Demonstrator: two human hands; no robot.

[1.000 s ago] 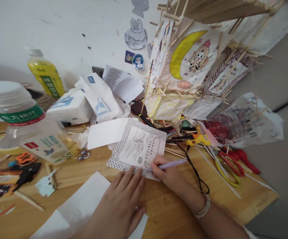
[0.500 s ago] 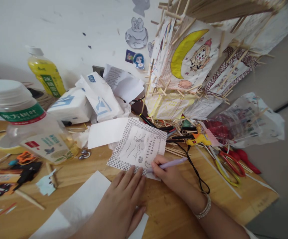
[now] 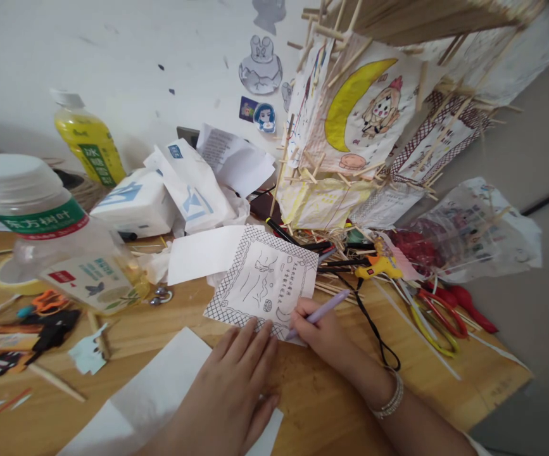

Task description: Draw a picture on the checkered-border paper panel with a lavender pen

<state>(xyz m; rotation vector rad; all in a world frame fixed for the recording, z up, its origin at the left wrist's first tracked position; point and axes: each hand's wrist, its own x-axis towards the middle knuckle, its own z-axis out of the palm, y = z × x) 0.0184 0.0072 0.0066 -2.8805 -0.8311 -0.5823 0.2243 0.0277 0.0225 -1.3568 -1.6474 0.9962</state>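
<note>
A sheet of drawing paper [image 3: 255,278] lies on the wooden table, with a crosshatched border, line drawings and handwritten characters. Flat on its lower edge rest the stretched fingers of my left hand [image 3: 236,373]. My right hand [image 3: 319,329] grips a light purple pen [image 3: 321,312], its tip at the lower right border of the sheet. Under my left hand and forearm lies a blank white sheet [image 3: 155,386], partly covered. Another blank piece of paper [image 3: 202,253] touches the drawing's left side.
A large plastic bottle [image 3: 79,253] stands at the left, a yellow drink bottle [image 3: 88,139] behind it. Tissue packs [image 3: 134,202] lie at the back. A stick-framed paper lantern [image 3: 354,114] rises behind the drawing. Scissors [image 3: 440,316] and a yellow glue gun [image 3: 378,265] lie right.
The pen has tilted more upright in my right hand, and its tip has shifted slightly along the border. My left hand has stayed in place.
</note>
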